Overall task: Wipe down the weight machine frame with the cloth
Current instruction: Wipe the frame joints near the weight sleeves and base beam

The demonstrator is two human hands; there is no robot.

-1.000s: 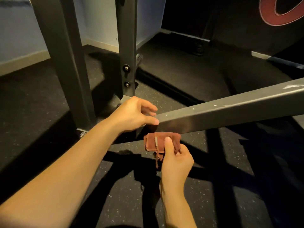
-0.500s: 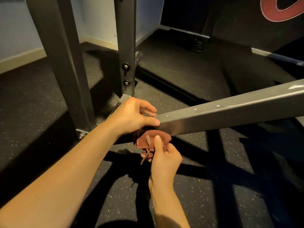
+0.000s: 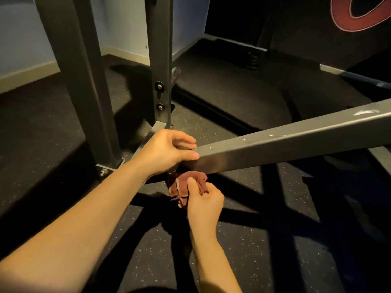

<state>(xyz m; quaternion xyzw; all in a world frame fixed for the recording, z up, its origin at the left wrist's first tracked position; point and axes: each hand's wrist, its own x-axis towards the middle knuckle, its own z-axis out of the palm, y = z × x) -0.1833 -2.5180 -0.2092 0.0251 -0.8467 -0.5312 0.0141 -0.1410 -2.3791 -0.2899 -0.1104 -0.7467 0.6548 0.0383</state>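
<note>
Beneath the slanted bar, a red cloth is pinched by the right hand; the bar's end is gripped by the left hand. Bolted uprights are seen behind.

The left hand grips the lower end of a slanted grey frame beam, with the thumb along its near face and the fingers curled over the top. The beam rises away toward 3 o'clock. At that hand's 5 o'clock, just under the beam's lower edge, the right hand pinches a bunched reddish cloth, thumb pressed on it. A thick upright stands at 11 o'clock and a slimmer upright at 12 o'clock, the latter carrying two bolts. Speckled black floor lies beneath.
</note>
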